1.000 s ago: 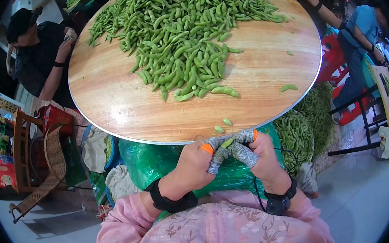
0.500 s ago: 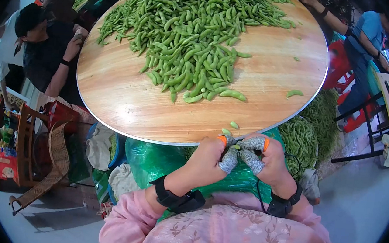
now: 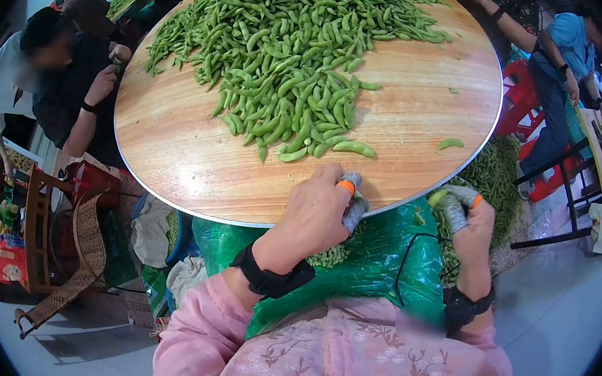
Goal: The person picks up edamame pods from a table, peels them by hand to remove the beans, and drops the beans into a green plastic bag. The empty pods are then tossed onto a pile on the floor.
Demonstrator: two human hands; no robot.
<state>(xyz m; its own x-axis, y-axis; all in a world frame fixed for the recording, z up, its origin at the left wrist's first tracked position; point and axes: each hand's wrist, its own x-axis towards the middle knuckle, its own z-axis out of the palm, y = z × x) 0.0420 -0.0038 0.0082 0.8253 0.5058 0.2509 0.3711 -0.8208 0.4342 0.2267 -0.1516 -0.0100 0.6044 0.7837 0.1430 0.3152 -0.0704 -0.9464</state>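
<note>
At the near edge of the round wooden surface (image 3: 176, 132), the step in hand is judged to be the handling of green pods one at a time. The main pile of pods (image 3: 285, 49) covers the far and middle part of the surface; a single pod (image 3: 451, 143) lies apart on the right. The left hand (image 3: 310, 207) is at the near rim, fingers curled and nearly closed, with grey coverings on the fingertips; whether it has hold of anything cannot be told. The right hand (image 3: 472, 230) is beyond the rim on the right, nearly closed, with one green pod (image 3: 436, 197) at its covered fingertips; whether that pod is full or empty cannot be told. Green plastic (image 3: 394, 269) spreads below the rim, with small green beans (image 3: 329, 256) visible on or in it. As a judgement, release of the held pod calls for opening the right fingertips clear of the beans; picking up another calls for a light fingertip pinch that leaves the neighbouring pods undisturbed.
</note>
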